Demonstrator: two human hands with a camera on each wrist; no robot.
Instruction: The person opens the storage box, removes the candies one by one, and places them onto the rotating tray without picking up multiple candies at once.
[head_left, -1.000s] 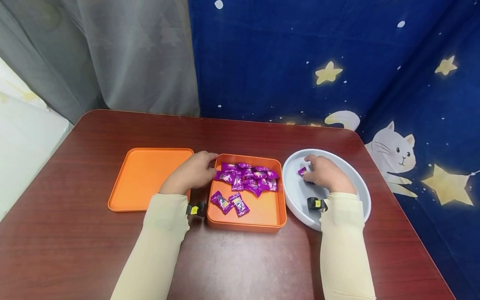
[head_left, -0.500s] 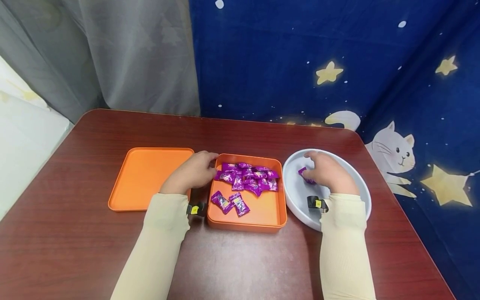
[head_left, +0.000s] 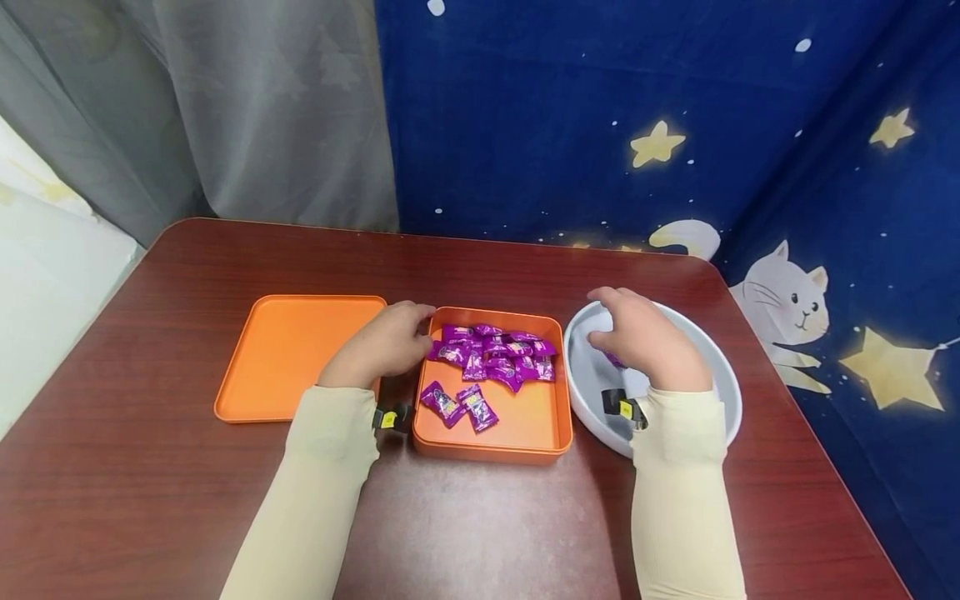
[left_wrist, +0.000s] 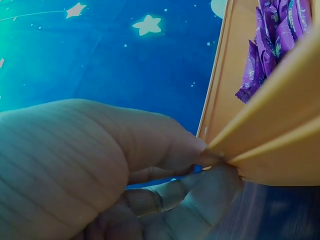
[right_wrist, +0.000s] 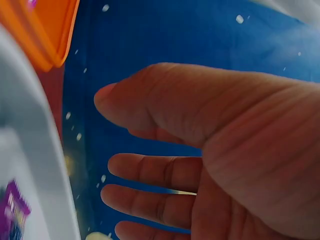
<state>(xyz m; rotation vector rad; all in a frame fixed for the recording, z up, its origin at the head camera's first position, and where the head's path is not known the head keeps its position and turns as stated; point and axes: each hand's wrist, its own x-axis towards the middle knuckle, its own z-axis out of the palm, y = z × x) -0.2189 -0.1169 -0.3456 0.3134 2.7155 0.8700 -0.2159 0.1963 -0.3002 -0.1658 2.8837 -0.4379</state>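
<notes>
My left hand [head_left: 378, 346] pinches the left rim of an orange box [head_left: 491, 454] between thumb and finger, as the left wrist view shows up close. Inside lie purple-wrapped candies [head_left: 476, 410], several bunched at the back and two nearer the front. Over a round white tray [head_left: 727, 392] hovers my right hand [head_left: 652, 337], thumb and fingers spread apart with nothing between them. Below it a single purple-wrapped candy [right_wrist: 14, 212] lies in the tray, mostly covered by the hand in the head view.
An orange lid [head_left: 292, 358] lies flat left of the box, partly behind the left hand. The tray stands close against the box's right side. All rest on a dark red-brown table [head_left: 465, 533], with curtains [head_left: 540, 125] behind its far edge.
My right hand has lifted off the candy in the tray and shifted slightly left and up, its fingers spreading; the candy stays behind. The left hand has kept still on the box.
</notes>
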